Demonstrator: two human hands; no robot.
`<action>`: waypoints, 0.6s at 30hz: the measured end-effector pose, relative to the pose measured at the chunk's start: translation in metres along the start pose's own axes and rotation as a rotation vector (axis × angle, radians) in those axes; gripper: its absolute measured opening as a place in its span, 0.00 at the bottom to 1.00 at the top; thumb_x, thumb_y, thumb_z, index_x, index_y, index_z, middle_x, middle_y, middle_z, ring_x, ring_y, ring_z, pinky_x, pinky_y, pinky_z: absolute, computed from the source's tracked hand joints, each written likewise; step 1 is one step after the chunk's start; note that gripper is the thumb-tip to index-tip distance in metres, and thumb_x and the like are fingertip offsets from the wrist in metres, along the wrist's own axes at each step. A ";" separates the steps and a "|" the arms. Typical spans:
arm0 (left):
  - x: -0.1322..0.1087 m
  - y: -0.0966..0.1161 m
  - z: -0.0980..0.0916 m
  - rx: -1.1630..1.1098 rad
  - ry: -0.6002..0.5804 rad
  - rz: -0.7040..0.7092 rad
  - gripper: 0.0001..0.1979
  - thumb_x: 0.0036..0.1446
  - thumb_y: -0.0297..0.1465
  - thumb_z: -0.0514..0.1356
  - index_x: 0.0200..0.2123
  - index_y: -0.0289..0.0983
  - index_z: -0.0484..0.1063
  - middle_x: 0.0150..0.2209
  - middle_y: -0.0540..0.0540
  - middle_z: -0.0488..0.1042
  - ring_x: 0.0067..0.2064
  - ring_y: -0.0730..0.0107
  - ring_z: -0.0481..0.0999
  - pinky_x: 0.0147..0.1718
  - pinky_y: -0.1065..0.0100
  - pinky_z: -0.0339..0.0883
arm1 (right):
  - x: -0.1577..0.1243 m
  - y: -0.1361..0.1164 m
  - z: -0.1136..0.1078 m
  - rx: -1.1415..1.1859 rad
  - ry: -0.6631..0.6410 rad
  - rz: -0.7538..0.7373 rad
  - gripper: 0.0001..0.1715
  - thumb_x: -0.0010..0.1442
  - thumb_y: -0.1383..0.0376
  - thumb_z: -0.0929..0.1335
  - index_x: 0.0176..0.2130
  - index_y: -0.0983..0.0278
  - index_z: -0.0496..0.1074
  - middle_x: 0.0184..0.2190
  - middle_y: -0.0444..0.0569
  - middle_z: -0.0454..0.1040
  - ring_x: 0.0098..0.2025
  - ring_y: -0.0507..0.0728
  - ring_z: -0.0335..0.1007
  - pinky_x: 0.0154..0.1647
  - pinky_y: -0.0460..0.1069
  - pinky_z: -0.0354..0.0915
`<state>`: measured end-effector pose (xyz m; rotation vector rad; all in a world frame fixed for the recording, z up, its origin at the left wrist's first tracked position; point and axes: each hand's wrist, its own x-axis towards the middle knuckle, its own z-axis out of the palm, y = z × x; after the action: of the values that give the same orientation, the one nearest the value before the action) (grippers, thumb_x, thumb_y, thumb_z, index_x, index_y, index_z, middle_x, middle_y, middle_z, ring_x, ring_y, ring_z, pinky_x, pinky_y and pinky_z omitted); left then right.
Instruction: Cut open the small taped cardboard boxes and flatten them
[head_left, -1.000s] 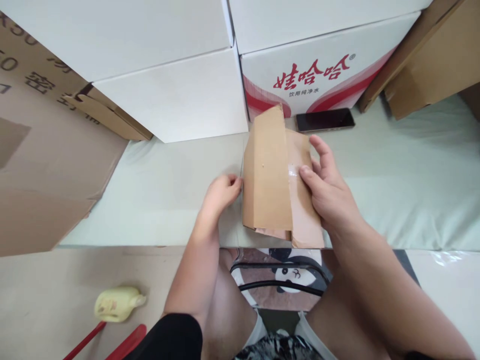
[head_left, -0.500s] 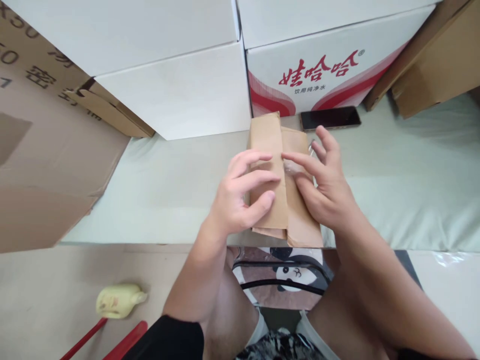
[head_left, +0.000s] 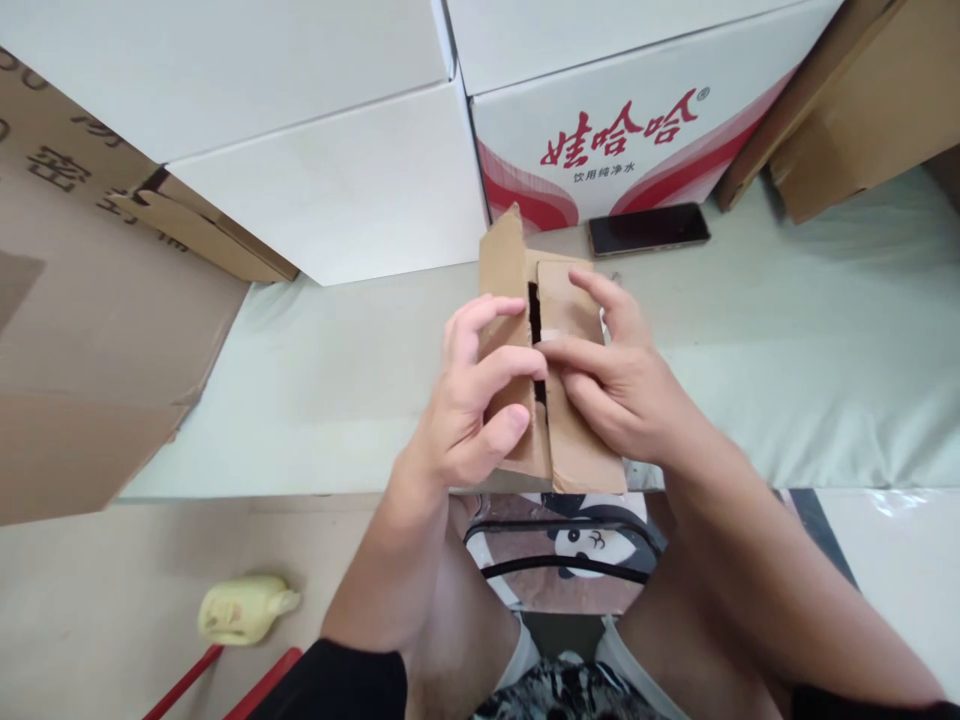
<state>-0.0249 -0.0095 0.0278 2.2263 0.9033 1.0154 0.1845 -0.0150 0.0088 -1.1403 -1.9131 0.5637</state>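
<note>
A small brown cardboard box (head_left: 562,455) rests at the near edge of the pale green table (head_left: 337,380). Its two top flaps stand slightly apart, with a dark gap between them. My left hand (head_left: 472,400) wraps around the left flap, fingers curled over its edge at the gap. My right hand (head_left: 611,385) lies on the right flap, fingers pressing on it and reaching to the gap. Clear tape shows on the right flap under my fingers.
A black phone (head_left: 649,228) lies on the table behind the box. White cartons (head_left: 337,190), one with red lettering (head_left: 622,140), stand at the back. Brown cardboard (head_left: 90,330) leans at left and at back right (head_left: 847,110). A yellow bottle (head_left: 244,608) and red handles (head_left: 225,680) lie on the floor.
My left hand came from the table beside the box onto the left flap. Both hands now grip the flaps, which have lifted from overlapping into a box top with a gap.
</note>
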 end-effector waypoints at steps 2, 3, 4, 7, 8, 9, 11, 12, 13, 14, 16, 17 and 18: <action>0.000 -0.001 0.001 -0.026 0.028 -0.012 0.21 0.68 0.54 0.47 0.46 0.49 0.72 0.66 0.45 0.60 0.68 0.49 0.62 0.69 0.46 0.59 | -0.002 0.001 0.001 0.067 0.037 -0.007 0.13 0.65 0.63 0.64 0.45 0.53 0.76 0.71 0.46 0.57 0.75 0.67 0.50 0.75 0.69 0.51; -0.001 -0.002 0.001 -0.026 0.033 -0.017 0.21 0.68 0.54 0.47 0.45 0.49 0.71 0.66 0.45 0.60 0.68 0.50 0.62 0.69 0.47 0.60 | -0.003 0.002 0.002 0.125 0.092 -0.010 0.12 0.66 0.61 0.63 0.45 0.53 0.75 0.70 0.47 0.58 0.74 0.67 0.52 0.74 0.69 0.53; -0.001 -0.002 0.001 -0.019 0.034 -0.020 0.20 0.68 0.54 0.47 0.45 0.48 0.71 0.65 0.45 0.60 0.69 0.51 0.62 0.69 0.47 0.61 | -0.004 0.004 0.003 0.193 0.166 -0.008 0.11 0.66 0.59 0.63 0.45 0.54 0.73 0.69 0.48 0.59 0.74 0.68 0.54 0.73 0.69 0.55; -0.001 -0.004 0.000 0.022 0.036 -0.016 0.19 0.68 0.51 0.49 0.44 0.47 0.71 0.65 0.43 0.60 0.70 0.50 0.60 0.69 0.47 0.59 | -0.008 0.014 0.009 0.429 0.363 0.006 0.08 0.67 0.56 0.62 0.43 0.54 0.67 0.67 0.47 0.64 0.69 0.67 0.63 0.67 0.67 0.63; 0.000 -0.004 -0.001 0.048 0.022 -0.010 0.17 0.68 0.50 0.51 0.44 0.46 0.71 0.64 0.42 0.61 0.70 0.49 0.60 0.70 0.46 0.57 | -0.008 0.017 0.011 0.500 0.388 0.009 0.08 0.66 0.56 0.62 0.43 0.54 0.66 0.66 0.47 0.65 0.67 0.66 0.65 0.65 0.66 0.65; 0.000 -0.004 -0.001 0.077 0.000 -0.008 0.16 0.67 0.48 0.53 0.45 0.46 0.72 0.64 0.41 0.62 0.70 0.49 0.59 0.71 0.45 0.55 | -0.009 0.019 0.013 0.558 0.391 0.010 0.07 0.66 0.56 0.62 0.42 0.54 0.65 0.65 0.47 0.66 0.65 0.65 0.67 0.63 0.66 0.67; 0.001 -0.006 -0.001 0.116 -0.047 -0.012 0.15 0.65 0.45 0.57 0.50 0.46 0.71 0.62 0.41 0.64 0.69 0.48 0.60 0.72 0.42 0.49 | -0.009 0.020 0.016 0.620 0.381 0.014 0.07 0.67 0.56 0.62 0.43 0.54 0.65 0.64 0.47 0.66 0.65 0.64 0.67 0.63 0.65 0.67; 0.001 -0.007 0.000 0.116 -0.061 -0.016 0.19 0.63 0.44 0.58 0.54 0.46 0.69 0.62 0.40 0.65 0.69 0.48 0.60 0.73 0.41 0.48 | -0.009 0.019 0.017 0.618 0.367 0.022 0.08 0.67 0.56 0.62 0.45 0.53 0.66 0.65 0.46 0.65 0.66 0.64 0.65 0.63 0.65 0.67; 0.001 -0.008 0.001 0.102 -0.059 -0.026 0.24 0.62 0.44 0.60 0.59 0.46 0.64 0.62 0.40 0.66 0.69 0.48 0.60 0.72 0.41 0.49 | -0.010 0.018 0.018 0.593 0.336 0.032 0.11 0.68 0.56 0.62 0.49 0.52 0.66 0.67 0.46 0.64 0.68 0.64 0.63 0.64 0.65 0.66; 0.000 -0.010 0.002 0.079 -0.043 -0.043 0.29 0.61 0.43 0.60 0.64 0.45 0.59 0.63 0.39 0.65 0.69 0.48 0.61 0.72 0.42 0.51 | -0.009 0.016 0.018 0.554 0.281 0.045 0.15 0.68 0.56 0.63 0.54 0.50 0.65 0.68 0.46 0.63 0.70 0.64 0.61 0.65 0.65 0.66; -0.003 -0.014 0.004 0.038 -0.003 -0.082 0.37 0.60 0.41 0.60 0.68 0.45 0.49 0.67 0.37 0.61 0.70 0.49 0.60 0.71 0.45 0.55 | -0.009 0.014 0.017 0.441 0.157 0.060 0.26 0.67 0.57 0.65 0.63 0.47 0.60 0.70 0.47 0.62 0.73 0.64 0.57 0.68 0.65 0.63; -0.005 -0.015 0.005 0.026 0.011 -0.103 0.38 0.60 0.40 0.59 0.69 0.44 0.46 0.68 0.37 0.59 0.70 0.50 0.60 0.70 0.46 0.57 | -0.008 0.012 0.016 0.371 0.104 0.058 0.29 0.67 0.58 0.66 0.65 0.47 0.61 0.69 0.48 0.63 0.73 0.64 0.57 0.70 0.66 0.61; -0.006 -0.016 0.005 0.021 0.015 -0.117 0.38 0.60 0.37 0.58 0.69 0.44 0.46 0.68 0.37 0.58 0.70 0.50 0.60 0.70 0.47 0.57 | -0.007 0.012 0.015 0.301 0.068 0.054 0.28 0.66 0.58 0.67 0.64 0.48 0.64 0.69 0.49 0.64 0.73 0.65 0.57 0.72 0.66 0.58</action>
<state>-0.0295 -0.0045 0.0115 2.1580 1.0421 0.9740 0.1796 -0.0148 -0.0109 -1.0042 -1.6762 0.8020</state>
